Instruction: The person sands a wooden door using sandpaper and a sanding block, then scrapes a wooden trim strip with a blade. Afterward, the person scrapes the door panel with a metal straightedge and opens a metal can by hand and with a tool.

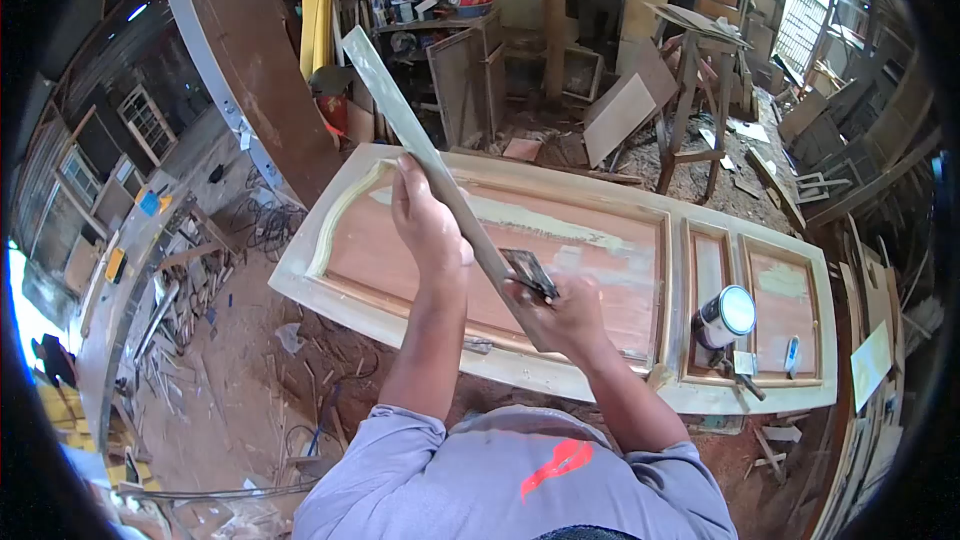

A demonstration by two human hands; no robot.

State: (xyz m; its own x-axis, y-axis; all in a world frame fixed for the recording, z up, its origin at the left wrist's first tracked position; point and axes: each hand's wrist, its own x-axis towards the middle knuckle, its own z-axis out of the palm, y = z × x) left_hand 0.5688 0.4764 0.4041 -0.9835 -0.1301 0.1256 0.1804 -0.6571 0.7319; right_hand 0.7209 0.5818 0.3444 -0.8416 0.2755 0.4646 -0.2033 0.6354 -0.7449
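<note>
A long narrow board point(468, 212) is held up at a slant above a panelled wooden door point(600, 386). My left hand point(428, 212) is closed round the board's upper middle part. Lower down, my right hand point(568, 312) holds a dark flat scraper point(530, 274) against the board's edge. Pale filler point(545, 225) is smeared over the door's large panel and along its curved left moulding. On the door's right part stand an open can point(726, 316) and, beside it, a tool with a dark handle point(748, 384).
A brown panel point(255, 60) leans upright at the upper left. Behind the door are a cluttered shelf point(440, 24) and a wooden trestle point(690, 110). A long bench point(118, 285) runs along the left, with scrap wood on the floor beside it. More boards lean at the right.
</note>
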